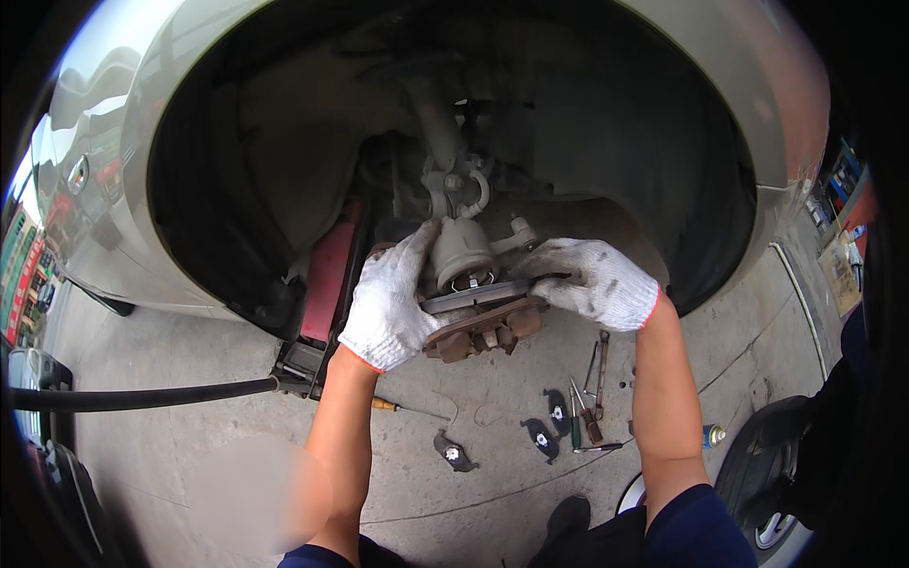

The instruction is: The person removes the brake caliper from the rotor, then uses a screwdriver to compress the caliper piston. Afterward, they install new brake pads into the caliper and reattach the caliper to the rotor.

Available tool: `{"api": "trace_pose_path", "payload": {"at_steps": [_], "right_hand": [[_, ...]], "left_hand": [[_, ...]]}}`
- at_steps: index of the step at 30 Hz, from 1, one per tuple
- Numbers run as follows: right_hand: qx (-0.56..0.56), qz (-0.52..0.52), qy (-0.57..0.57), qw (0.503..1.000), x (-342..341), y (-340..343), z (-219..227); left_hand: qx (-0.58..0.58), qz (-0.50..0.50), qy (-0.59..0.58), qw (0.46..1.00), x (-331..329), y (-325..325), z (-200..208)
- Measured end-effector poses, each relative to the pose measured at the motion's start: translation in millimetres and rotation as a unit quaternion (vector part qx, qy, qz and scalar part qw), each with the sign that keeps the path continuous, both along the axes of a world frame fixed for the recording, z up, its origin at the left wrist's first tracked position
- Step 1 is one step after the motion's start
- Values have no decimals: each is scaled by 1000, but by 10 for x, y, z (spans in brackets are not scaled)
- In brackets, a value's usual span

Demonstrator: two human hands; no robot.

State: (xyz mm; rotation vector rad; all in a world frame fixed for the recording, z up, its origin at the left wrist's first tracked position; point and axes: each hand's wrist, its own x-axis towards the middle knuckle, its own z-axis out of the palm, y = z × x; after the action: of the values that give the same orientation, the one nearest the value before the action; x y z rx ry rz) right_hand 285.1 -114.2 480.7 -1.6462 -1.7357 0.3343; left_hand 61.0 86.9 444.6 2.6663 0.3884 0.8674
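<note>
A rusty wheel hub with studs (488,333) and the grey edge of a brake disc (488,296) sit below the strut in the wheel arch. My left hand (393,303), in a white knitted glove, is closed round the left side of this brake assembly. Its thumb lies near the disc's edge and its far fingertips are hidden. On the opposite side, my gloved right hand (597,284) is closed, with a thin dark metal piece (552,276) jutting from its fingers. What that piece belongs to is hidden. A pale round housing (464,254) stands between both hands.
A red jack (327,275) with a long black handle (142,398) stands left. On the concrete lie brake pads (454,452), a yellow-handled screwdriver (385,404), and several tools (592,417). A tyre (762,454) and spray can (713,435) are at right.
</note>
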Motion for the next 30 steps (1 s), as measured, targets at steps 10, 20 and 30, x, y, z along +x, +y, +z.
{"api": "trace_pose_path", "payload": {"at_steps": [10, 20, 30], "right_hand": [[25, -178, -190, 965, -715, 101, 27], [87, -155, -166, 970, -664, 136, -94], [114, -128, -161, 972, -638, 178, -122]], "left_hand": [[21, -17, -56, 998, 44, 41, -79], [44, -32, -37, 998, 95, 54, 29], [53, -42, -79, 995, 147, 84, -98]]}}
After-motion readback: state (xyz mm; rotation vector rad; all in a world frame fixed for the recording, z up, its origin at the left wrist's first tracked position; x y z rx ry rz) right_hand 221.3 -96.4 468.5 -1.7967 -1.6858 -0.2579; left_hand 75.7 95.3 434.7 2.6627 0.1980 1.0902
